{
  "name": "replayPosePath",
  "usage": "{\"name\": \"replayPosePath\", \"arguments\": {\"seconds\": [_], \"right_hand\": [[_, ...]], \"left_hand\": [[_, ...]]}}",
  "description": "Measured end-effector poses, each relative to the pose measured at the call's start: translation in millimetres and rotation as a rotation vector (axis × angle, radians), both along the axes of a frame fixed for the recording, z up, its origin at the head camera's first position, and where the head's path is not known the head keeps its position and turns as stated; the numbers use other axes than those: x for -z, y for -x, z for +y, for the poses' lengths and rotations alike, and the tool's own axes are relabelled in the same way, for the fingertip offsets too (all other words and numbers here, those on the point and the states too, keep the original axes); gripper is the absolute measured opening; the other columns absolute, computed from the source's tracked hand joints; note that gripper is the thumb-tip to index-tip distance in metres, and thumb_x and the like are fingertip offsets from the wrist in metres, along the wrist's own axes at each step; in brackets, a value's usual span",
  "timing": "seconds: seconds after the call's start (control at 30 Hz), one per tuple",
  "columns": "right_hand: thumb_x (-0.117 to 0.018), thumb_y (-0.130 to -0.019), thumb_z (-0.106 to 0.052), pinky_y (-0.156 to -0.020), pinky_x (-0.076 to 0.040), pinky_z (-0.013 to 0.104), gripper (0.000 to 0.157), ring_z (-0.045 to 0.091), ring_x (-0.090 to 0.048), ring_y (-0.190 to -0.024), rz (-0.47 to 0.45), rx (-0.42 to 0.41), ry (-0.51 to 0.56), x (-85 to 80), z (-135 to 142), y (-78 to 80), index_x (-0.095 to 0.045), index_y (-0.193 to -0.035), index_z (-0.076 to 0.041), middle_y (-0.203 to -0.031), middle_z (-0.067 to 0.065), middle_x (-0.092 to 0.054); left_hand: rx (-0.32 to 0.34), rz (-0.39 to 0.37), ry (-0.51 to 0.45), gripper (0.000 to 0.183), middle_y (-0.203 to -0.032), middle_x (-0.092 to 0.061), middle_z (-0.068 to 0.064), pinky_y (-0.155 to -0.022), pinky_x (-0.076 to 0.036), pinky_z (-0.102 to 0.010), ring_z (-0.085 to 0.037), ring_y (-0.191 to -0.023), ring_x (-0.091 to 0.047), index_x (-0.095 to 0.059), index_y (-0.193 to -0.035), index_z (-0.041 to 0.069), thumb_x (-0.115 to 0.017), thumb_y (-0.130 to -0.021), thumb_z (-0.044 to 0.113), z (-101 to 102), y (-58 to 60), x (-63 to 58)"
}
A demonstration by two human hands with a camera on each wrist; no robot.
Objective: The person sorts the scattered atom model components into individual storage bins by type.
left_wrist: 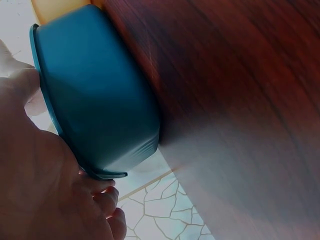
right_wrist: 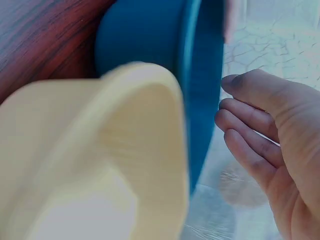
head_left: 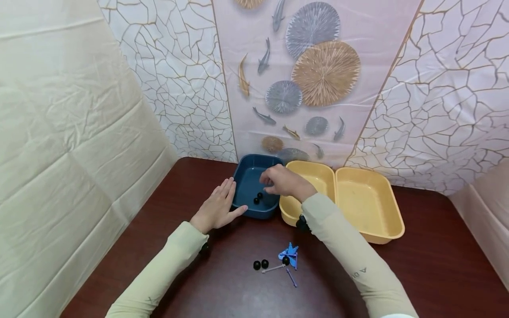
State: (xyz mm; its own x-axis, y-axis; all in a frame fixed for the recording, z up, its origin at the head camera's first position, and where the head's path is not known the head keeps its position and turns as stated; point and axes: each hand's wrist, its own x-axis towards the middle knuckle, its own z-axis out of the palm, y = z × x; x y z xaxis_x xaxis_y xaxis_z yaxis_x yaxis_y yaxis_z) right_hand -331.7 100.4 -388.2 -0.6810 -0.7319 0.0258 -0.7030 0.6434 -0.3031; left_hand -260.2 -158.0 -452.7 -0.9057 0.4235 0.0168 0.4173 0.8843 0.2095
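Standing on brown tabletop [head_left: 216,285]: blue bin [head_left: 258,215]; fish-patterned backdrop [head_left: 250,39] behind, probably cloth.

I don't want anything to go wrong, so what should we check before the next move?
1. Blue bin upright: ok.
2. Left hand touching it: ok.
3. Right hand over it, no object visible in the fingers: ok.
4. All balls inside: not ok; two black balls are in, three others lie on the table.
5. Middle yellow bin empty: cannot tell; the right sleeve hides part.
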Motion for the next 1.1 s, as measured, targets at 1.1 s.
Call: {"name": "replayPosePath", "arguments": {"seconds": [1.1], "right_hand": [[-0.083,-0.090,-0.011,-0.084,-0.064,0.030,0.024,0.013,-0.072,-0.094,0.071,-0.167,0.040,-42.1,65.2,-137.4,-0.079,-0.114,-0.009,-0.105,0.002,-0.077]], "left_hand": [[0.022,0.020,-0.031,0.094,-0.177,-0.013,-0.021,-0.134,-0.019,-0.053,-0.037,-0.166,-0.015,-0.019,-0.166,-0.005,-0.043,-0.106,0.064,-0.9,0.9,2.3]]}}
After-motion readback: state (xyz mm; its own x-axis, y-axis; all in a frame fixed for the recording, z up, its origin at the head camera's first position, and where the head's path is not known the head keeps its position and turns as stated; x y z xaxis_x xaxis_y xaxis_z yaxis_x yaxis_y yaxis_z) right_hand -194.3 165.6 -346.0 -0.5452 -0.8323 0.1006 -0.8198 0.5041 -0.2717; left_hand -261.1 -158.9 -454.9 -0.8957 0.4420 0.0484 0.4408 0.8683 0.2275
